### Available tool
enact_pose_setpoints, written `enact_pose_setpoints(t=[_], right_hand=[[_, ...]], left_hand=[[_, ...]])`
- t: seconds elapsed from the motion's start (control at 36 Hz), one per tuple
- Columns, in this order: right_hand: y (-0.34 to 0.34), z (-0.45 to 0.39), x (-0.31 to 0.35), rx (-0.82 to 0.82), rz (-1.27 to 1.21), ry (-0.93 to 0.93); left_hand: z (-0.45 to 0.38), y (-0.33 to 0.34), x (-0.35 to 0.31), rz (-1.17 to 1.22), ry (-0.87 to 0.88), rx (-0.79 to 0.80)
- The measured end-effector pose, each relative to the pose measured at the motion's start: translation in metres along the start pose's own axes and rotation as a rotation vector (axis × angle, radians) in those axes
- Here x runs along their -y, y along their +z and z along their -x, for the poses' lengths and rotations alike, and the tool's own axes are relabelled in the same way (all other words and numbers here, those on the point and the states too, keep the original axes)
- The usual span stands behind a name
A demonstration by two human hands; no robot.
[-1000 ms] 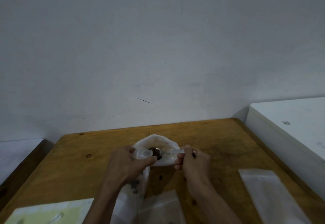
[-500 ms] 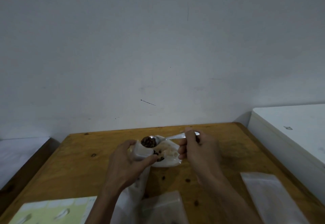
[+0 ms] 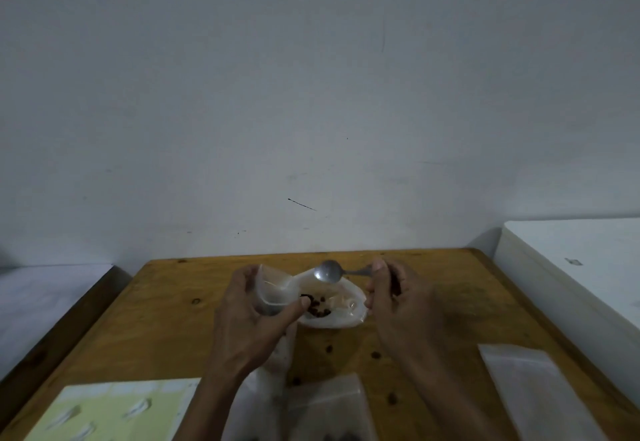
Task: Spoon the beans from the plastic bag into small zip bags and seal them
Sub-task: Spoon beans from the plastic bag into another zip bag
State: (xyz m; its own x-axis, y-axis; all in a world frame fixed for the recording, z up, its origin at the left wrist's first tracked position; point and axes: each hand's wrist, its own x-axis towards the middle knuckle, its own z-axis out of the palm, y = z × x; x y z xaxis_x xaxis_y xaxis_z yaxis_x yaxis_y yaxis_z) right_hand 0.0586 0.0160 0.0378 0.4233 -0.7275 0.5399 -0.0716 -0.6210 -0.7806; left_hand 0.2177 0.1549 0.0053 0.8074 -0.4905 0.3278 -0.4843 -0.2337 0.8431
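Pinched between thumb and fingers of the right hand (image 3: 398, 298), a small grey metal spoon (image 3: 329, 271) hangs tipped over, bowl turned outward. Left hand (image 3: 252, 312) grips an open, small clear zip bag (image 3: 275, 290), mouth up. Just behind both lies the crumpled white plastic bag (image 3: 341, 309) with dark beans (image 3: 317, 305), mid-tabletop toward the far edge. Flat clear bags (image 3: 530, 388) rest along the wooden table's (image 3: 166, 319) right edge.

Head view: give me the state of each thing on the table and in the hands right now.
small zip bag: open, upright, gripped by left hand
spoon: bowl tipped, empty, pinched by right hand
plastic bag: open, lying on table, beans inside
spare zip bag: flat, empty
loose beans: scattered on table
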Motion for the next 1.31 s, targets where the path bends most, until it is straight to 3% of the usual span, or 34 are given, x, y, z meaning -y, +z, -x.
enact_pose_setpoints(t=[0.36, 0.47, 0.58, 0.67, 0.75, 0.86, 1.06, 1.14, 1.31], right_hand=[[0.028, -0.001, -0.065, 0.156, 0.274, 0.300], [0.027, -0.004, -0.051, 0.164, 0.508, 0.237], [0.021, -0.003, -0.006, 0.246, 0.294, 0.012], [0.026, -0.003, 0.024, 0.387, 0.093, -0.035], [0.035, -0.004, 0.037, 0.383, -0.015, -0.084], [0.035, -0.006, 0.030, 0.239, -0.145, 0.024], [0.014, -0.006, 0.029, 0.382, -0.417, 0.182], [0.008, -0.008, 0.036, 0.437, -0.514, 0.242], [0.003, -0.008, 0.037, 0.427, -0.472, 0.229]], left_hand=[[-0.009, -0.009, -0.016, 0.237, -0.002, -0.148], [-0.015, -0.009, -0.020, 0.286, 0.001, -0.156], [-0.016, -0.006, -0.028, 0.333, 0.000, -0.155], [-0.013, -0.001, -0.035, 0.363, -0.009, -0.122], [-0.006, 0.000, -0.040, 0.427, -0.023, -0.070], [-0.001, -0.011, -0.041, 0.576, -0.023, -0.064], [0.004, -0.028, -0.043, 0.593, 0.022, -0.105], [0.008, -0.029, -0.048, 0.608, 0.033, -0.062], [0.017, -0.031, -0.055, 0.673, -0.007, 0.142]])
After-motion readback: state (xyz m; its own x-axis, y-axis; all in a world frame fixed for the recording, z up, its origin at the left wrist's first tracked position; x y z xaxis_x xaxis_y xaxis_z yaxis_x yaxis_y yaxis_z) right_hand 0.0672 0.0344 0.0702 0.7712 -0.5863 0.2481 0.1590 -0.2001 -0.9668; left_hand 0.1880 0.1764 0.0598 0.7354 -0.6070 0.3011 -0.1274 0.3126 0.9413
